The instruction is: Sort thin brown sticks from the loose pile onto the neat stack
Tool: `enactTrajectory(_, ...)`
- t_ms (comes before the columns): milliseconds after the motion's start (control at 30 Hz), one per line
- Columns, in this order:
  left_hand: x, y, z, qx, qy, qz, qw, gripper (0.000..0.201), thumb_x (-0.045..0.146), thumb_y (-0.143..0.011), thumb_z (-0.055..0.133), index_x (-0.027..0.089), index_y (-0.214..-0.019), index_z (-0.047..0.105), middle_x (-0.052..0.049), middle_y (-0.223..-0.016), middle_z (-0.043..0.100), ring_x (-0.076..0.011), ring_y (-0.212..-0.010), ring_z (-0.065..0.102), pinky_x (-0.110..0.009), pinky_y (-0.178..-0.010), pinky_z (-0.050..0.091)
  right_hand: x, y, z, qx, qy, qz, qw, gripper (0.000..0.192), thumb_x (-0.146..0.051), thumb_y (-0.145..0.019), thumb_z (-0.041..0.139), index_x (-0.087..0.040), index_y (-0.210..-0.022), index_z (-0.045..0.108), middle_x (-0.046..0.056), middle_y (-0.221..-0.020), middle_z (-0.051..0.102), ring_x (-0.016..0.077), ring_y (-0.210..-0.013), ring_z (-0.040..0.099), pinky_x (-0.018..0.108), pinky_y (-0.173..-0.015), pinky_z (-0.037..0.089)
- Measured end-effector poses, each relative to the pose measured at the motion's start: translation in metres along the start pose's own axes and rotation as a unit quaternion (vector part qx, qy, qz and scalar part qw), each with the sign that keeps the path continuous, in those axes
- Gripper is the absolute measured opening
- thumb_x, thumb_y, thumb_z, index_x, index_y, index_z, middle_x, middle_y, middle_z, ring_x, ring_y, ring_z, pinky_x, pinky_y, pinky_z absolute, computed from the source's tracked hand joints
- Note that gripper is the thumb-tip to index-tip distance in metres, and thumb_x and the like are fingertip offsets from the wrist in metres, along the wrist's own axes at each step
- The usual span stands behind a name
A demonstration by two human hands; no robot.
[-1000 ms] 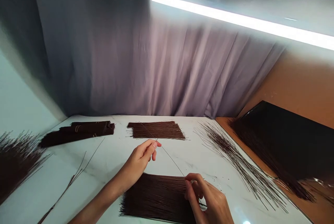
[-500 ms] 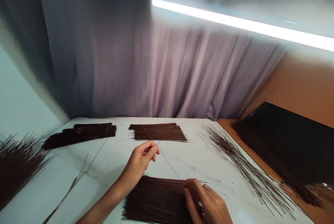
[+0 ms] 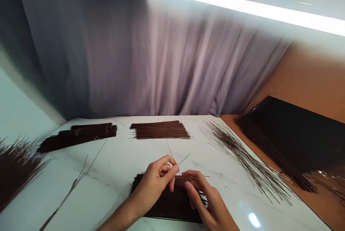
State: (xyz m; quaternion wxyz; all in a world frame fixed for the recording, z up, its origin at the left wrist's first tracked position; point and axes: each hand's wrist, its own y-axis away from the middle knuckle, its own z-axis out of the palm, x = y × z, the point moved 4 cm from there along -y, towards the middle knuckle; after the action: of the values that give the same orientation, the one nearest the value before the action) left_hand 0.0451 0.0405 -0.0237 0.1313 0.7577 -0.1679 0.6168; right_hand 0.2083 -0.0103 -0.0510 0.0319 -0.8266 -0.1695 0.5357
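Note:
My left hand (image 3: 161, 173) is closed in a pinch on a thin dark stick (image 3: 169, 148) that slants up and away from the fingertips. A second thin piece (image 3: 185, 158) sticks out to the right from the same fingers. Below the hands lies a thick pile of dark brown sticks (image 3: 169, 206), partly covered by both hands. At the pile's right end is my right hand (image 3: 202, 197), fingers bent, thumb and forefinger apart. I see nothing held between them; its other fingers are partly hidden.
Behind lies a flat brown stick bundle (image 3: 160, 130); dark tied rolls (image 3: 91, 134) are to its left. Loose sticks (image 3: 242, 155) spread at right, beside a black sheet (image 3: 299, 141). A brushy bundle (image 3: 16, 173) and a few long sticks (image 3: 72, 186) lie left on the white table (image 3: 107, 173).
My left hand has come nearer and rightward, close to my right hand, and the stick in it has turned steeper. My right hand's thumb and forefinger have parted. The view has shifted slightly.

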Motion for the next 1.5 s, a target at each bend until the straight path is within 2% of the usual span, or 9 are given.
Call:
enactTrajectory(100,-0.002,0.003,0.008,-0.018,0.0,-0.003,1.0,0.026,0.044,-0.1,0.055,0.02,-0.09,0.06,0.007,-0.053,0.054,-0.0136,-0.06,0.046,-0.025,-0.063,0.034,0.0,-0.001,-0.003,0.011,0.027,-0.009,1.0,0.028,-0.042,-0.109,0.039,-0.026,-0.104,0.062,-0.002,-0.07,0.062,0.0148,-0.059,0.056,0.025,-0.056,0.044)
enactTrajectory(200,-0.003,0.002,0.007,-0.015,-0.001,-0.005,1.0,0.026,0.044,-0.099,0.057,0.02,-0.089,0.06,0.007,-0.052,0.055,-0.014,-0.06,0.047,-0.025,-0.064,0.034,-0.001,0.0,-0.006,0.052,0.106,-0.057,0.991,0.026,-0.036,-0.107,0.044,-0.026,-0.092,0.062,0.0,-0.074,0.064,0.0179,-0.068,0.057,0.028,-0.062,0.046)
enactTrajectory(400,-0.002,-0.001,0.002,-0.003,-0.002,-0.011,1.0,0.033,0.047,-0.101,0.053,0.019,-0.086,0.063,0.006,-0.056,0.055,-0.0129,-0.057,0.042,-0.025,-0.06,0.031,0.0,0.003,-0.006,0.058,0.177,-0.106,0.977,0.018,-0.026,-0.106,0.044,-0.025,-0.095,0.057,0.0,-0.076,0.065,0.0193,-0.071,0.056,0.031,-0.067,0.048)
enactTrajectory(600,0.002,-0.001,0.001,0.009,-0.002,0.0,1.0,0.037,0.047,-0.1,0.055,0.019,-0.077,0.061,0.004,-0.058,0.057,-0.0159,-0.069,0.053,-0.026,-0.073,0.038,-0.006,0.001,-0.005,0.066,0.208,-0.139,0.966,0.016,-0.021,-0.106,0.045,-0.025,-0.092,0.054,-0.002,-0.071,0.061,0.0175,-0.064,0.054,0.03,-0.062,0.047)
enactTrajectory(733,-0.004,-0.001,-0.001,0.016,-0.016,-0.014,1.0,0.031,0.048,-0.099,0.056,0.02,-0.085,0.062,0.006,-0.055,0.058,-0.0147,-0.061,0.046,-0.026,-0.066,0.034,-0.011,0.0,-0.006,0.083,0.228,-0.169,0.955,0.019,-0.019,-0.105,0.044,-0.025,-0.089,0.052,-0.002,-0.07,0.062,0.0166,-0.06,0.053,0.029,-0.06,0.045)
enactTrajectory(833,-0.006,-0.001,-0.001,0.018,-0.014,-0.015,1.0,0.028,0.047,-0.099,0.057,0.021,-0.09,0.063,0.007,-0.054,0.058,-0.0146,-0.06,0.045,-0.026,-0.065,0.033,-0.012,-0.001,-0.006,0.089,0.238,-0.169,0.952,0.019,-0.019,-0.105,0.044,-0.025,-0.088,0.052,-0.002,-0.069,0.061,0.0167,-0.06,0.053,0.029,-0.06,0.045)
enactTrajectory(1100,0.0,-0.001,-0.002,0.016,-0.018,-0.013,1.0,0.03,0.045,-0.098,0.056,0.02,-0.081,0.061,0.005,-0.054,0.057,-0.0144,-0.059,0.044,-0.026,-0.063,0.032,-0.012,0.001,-0.006,0.082,0.251,-0.166,0.95,0.016,-0.017,-0.104,0.046,-0.025,-0.093,0.054,-0.001,-0.077,0.067,0.018,-0.065,0.055,0.031,-0.065,0.049)
enactTrajectory(1233,-0.001,0.0,-0.002,0.019,-0.016,-0.011,1.0,0.03,0.042,-0.099,0.055,0.02,-0.079,0.06,0.005,-0.054,0.057,-0.0148,-0.062,0.046,-0.025,-0.065,0.033,-0.006,0.002,-0.005,0.075,0.24,-0.148,0.957,0.012,-0.018,-0.104,0.049,-0.025,-0.097,0.054,-0.001,-0.081,0.068,0.0183,-0.07,0.057,0.031,-0.068,0.05)
enactTrajectory(1500,0.0,0.001,0.0,0.026,-0.011,-0.009,1.0,0.031,0.044,-0.1,0.054,0.021,-0.08,0.059,0.006,-0.053,0.055,-0.0156,-0.063,0.048,-0.026,-0.068,0.035,0.004,0.002,-0.002,0.089,0.203,-0.166,0.961,0.015,-0.022,-0.106,0.045,-0.025,-0.097,0.057,0.001,-0.077,0.068,0.0183,-0.066,0.057,0.032,-0.066,0.051)
